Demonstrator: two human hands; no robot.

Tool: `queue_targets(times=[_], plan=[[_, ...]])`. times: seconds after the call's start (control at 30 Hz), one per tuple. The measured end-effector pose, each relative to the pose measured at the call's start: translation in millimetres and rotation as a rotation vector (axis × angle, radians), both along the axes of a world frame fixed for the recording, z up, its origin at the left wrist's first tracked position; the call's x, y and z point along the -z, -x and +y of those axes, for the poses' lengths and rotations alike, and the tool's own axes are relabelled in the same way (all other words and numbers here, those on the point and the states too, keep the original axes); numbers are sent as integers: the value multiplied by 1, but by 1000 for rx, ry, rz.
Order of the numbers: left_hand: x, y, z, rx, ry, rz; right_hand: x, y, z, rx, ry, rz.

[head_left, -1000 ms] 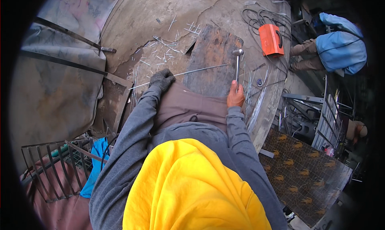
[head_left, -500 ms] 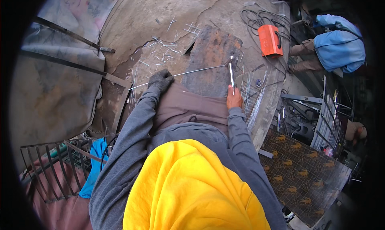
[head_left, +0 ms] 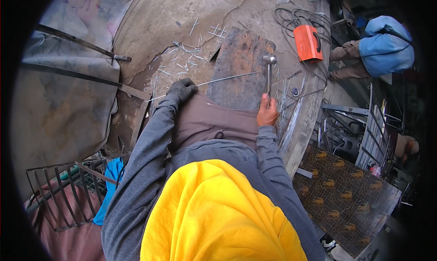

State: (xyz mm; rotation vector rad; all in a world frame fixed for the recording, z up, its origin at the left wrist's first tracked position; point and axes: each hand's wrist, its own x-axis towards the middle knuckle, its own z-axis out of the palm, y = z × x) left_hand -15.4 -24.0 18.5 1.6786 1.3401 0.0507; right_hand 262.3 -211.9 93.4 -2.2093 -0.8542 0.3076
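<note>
My left hand [head_left: 183,89], in a dark grey glove, is closed around a thin metal rod [head_left: 227,78]. One end of the rod reaches right over a worn wooden board [head_left: 239,56]; the other sticks out to the left past my glove. Bare, my right hand [head_left: 267,112] grips the handle of a hammer [head_left: 269,70]. The hammer's shiny round head is apart from the rod, just beyond its right end. Both hands are close to my lap, and the near edge of the board meets my brown trousers.
Short cut rods [head_left: 186,56] lie scattered on the ground at the far left. Long thin rods [head_left: 291,120] lie to my right. Farther off are an orange machine [head_left: 307,42] with coiled cable, a bending person in blue [head_left: 387,47] and a patterned panel [head_left: 341,197].
The hammer has lifted off the rod's right end and shifted slightly right, its head now turned sideways. My left hand keeps its hold on the rod. The person in blue has moved a little.
</note>
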Motion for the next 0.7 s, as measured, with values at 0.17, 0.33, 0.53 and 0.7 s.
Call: queue_targets(times=[0.17, 0.33, 0.53, 0.7], plan=[[2, -4, 6, 57, -13, 25, 51, -7, -11, -70, 149, -22], [1, 0, 8, 91, 28, 60, 29, -2, -3, -11, 121, 81], [7, -2, 15, 119, 36, 61, 48, -10, -7, -76, 247, -30], [7, 0, 14, 97, 29, 60, 33, -7, -3, -43, 185, 45]])
